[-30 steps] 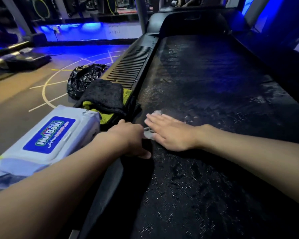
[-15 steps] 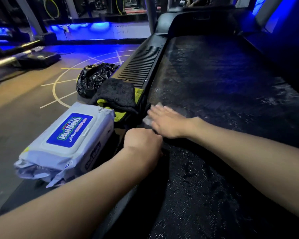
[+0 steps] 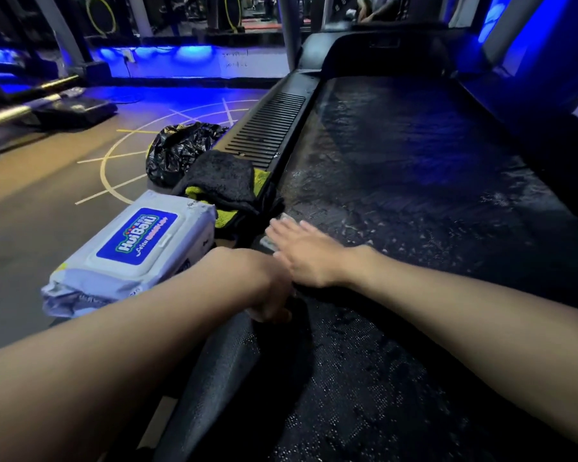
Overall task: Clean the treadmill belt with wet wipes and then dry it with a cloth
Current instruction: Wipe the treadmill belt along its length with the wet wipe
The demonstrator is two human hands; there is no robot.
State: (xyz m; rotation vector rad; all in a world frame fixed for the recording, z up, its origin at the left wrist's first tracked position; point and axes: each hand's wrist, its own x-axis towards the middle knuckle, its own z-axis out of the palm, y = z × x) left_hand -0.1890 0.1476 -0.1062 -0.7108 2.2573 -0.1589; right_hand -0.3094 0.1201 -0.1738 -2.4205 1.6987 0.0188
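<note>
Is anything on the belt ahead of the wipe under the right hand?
Nothing visible. The right hand presses the wipe at the belt edge; only wet streaks lie ahead. The cloth lies off it.

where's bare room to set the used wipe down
Free: the belt beyond the right hand, the floor left of the wipe pack. Crowded: beside the left rail, where cloth, black bag, pack and left hand bunch.

Wet wipe [image 3: 267, 242] on treadmill belt [image 3: 414, 178]
</note>
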